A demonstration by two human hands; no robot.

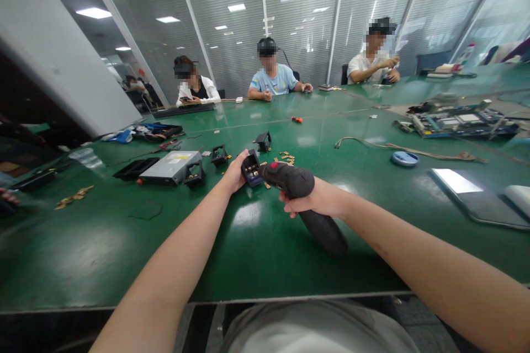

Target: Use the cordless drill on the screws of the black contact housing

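My right hand (318, 201) is wrapped round a dark electric screwdriver (302, 198), whose tip points at a small black bracket-like part (250, 169). My left hand (235, 172) grips that part from its left side, a little above the green table (124, 242). Similar black parts (218, 154) (263, 140) lie just beyond, next to several small tan pieces (286, 158). A grey drive-like metal box (171, 167) lies to the left of my left hand.
A black tray (136, 168) lies left of the box. At right are a blue round lid (404, 158), a long cable (406, 149), circuit boards (459, 121) and a shiny panel (476, 196). Three people sit at the far side. An orange-handled tool (296, 119) lies mid-table.
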